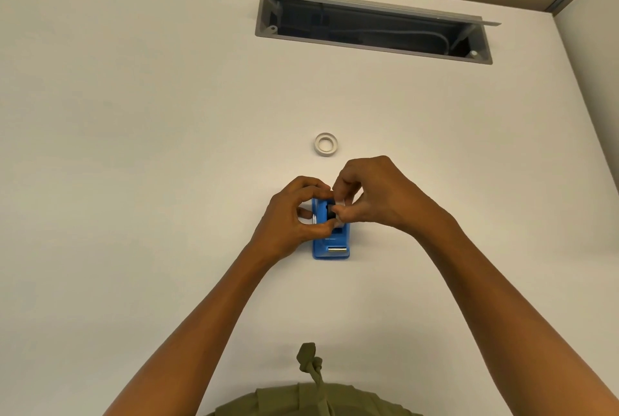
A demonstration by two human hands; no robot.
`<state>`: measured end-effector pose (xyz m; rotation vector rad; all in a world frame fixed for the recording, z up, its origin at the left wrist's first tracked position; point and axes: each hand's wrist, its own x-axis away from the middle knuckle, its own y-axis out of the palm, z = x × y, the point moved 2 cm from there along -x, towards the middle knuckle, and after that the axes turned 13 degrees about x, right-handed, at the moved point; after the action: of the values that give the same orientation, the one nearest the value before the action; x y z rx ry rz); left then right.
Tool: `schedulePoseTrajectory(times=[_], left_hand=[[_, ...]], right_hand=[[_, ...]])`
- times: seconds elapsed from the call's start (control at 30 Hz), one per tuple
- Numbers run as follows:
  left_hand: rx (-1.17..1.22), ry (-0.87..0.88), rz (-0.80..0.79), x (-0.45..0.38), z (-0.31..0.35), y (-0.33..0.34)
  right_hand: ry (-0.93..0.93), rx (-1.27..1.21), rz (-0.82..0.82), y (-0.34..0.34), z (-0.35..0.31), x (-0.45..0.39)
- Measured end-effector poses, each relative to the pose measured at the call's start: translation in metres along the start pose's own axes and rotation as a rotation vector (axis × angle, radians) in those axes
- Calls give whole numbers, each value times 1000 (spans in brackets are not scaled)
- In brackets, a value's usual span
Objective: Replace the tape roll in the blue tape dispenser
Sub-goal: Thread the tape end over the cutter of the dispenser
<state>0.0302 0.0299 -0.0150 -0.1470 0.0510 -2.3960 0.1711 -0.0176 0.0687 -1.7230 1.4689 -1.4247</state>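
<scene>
Head view. The blue tape dispenser [331,237] stands on the white counter [150,147], cutter end toward the person. Both hands are closed in over its roll bay. The left hand [294,214] has fingers and thumb curled round the dispenser's far left side, steadying it. The right hand [368,196] has its fingertips pinched on a pale roll [341,203] that sits at the bay on a dark hub [330,211]. Whether this roll is seated in the bay or lifted partly clear cannot be told; the fingers cover most of it.

A second tape roll [326,144] lies flat on the counter just beyond the hands, apart from them and untouched.

Progress, as judged: the exchange is mid-way at most. Which roll is spent and which is new cannot be determined. Seating the roll, and feeding tape to the cutter [337,249], appear outstanding; no tape shows at the cutter.

Containers: an open recessed cable tray [371,25] at the counter's far side holds cables.
</scene>
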Motion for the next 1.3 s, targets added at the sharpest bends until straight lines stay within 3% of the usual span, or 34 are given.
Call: schedulePoseTrajectory(times=[0.33,0.57,0.77,1.0,1.3], left_hand=[[-18,-9,9,-1,-2,1],[-19,0,21,1,0,1],[-14,13,15,1,3,1],[-5,-2,11,1,1,1],[-9,-1,17,1,1,1]], right_hand=[[-13,-1,-17,0,-1,-3],[-58,-34,68,4,3,-5],[-17,-259,72,6,17,8],[-52,-59,54,8,4,0],[-96,-105,71,7,9,1]])
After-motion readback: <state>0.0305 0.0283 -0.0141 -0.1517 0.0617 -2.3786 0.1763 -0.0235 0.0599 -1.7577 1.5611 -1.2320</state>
